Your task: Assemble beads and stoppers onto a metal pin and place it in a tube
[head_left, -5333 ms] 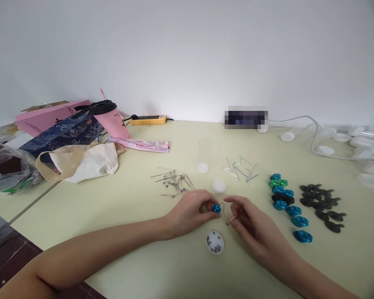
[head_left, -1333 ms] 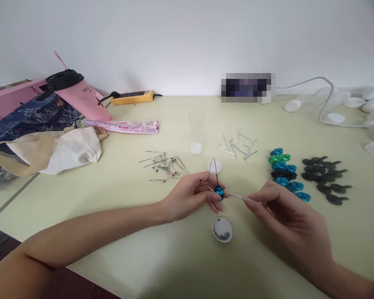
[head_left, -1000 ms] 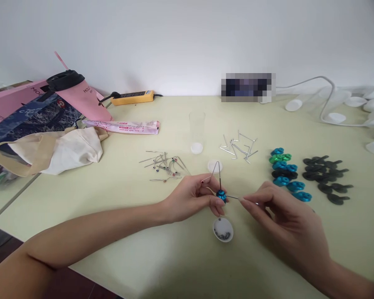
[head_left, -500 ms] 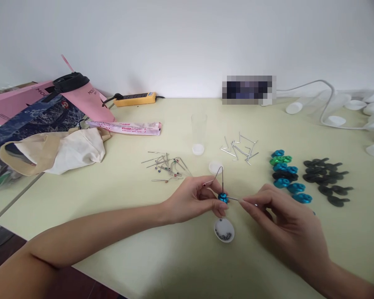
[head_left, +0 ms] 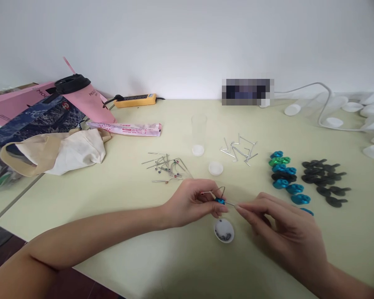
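Table (head_left: 162, 265): one. Left hand (head_left: 185, 203): thumb and fingers clamped on one blue metallic fitting (head_left: 220, 201), above the table, with one bent wire (head_left: 223, 192) in it. Right hand (head_left: 283, 224): thumb and finger pinched together on one thin metal rod (head_left: 230, 203), apparently a hex key, tip at the fitting.

Risk: a slack left grip would let the fitting twist and the tip slip.

Counts: white dish (head_left: 224, 226), one; black winged pieces (head_left: 318, 171), overlapping, uncountable; loose blue fittings (head_left: 300, 199), about six; dark screws (head_left: 227, 237), too small to count.
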{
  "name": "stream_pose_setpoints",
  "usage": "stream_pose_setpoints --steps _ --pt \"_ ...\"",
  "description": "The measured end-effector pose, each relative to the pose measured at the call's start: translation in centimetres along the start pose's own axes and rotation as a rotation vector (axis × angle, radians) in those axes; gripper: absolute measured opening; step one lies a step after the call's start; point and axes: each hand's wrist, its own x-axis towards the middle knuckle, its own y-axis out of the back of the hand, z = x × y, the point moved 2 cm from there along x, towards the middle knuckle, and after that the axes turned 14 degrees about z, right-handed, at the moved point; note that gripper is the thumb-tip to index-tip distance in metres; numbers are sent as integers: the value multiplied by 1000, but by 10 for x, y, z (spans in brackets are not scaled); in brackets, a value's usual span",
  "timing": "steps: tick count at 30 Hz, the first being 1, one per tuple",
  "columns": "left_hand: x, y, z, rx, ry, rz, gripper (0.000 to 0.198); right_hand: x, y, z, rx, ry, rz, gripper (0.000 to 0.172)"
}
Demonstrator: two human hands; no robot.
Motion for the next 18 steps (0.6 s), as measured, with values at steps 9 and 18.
stream_pose_setpoints --steps 9,18 --pt "-4 3 6 290 -334 -12 16 -2 -7 5 302 -526 -163 30" --pt "-4 2 8 316 -315 21 15 1 -10 6 340 -559 -250 28"
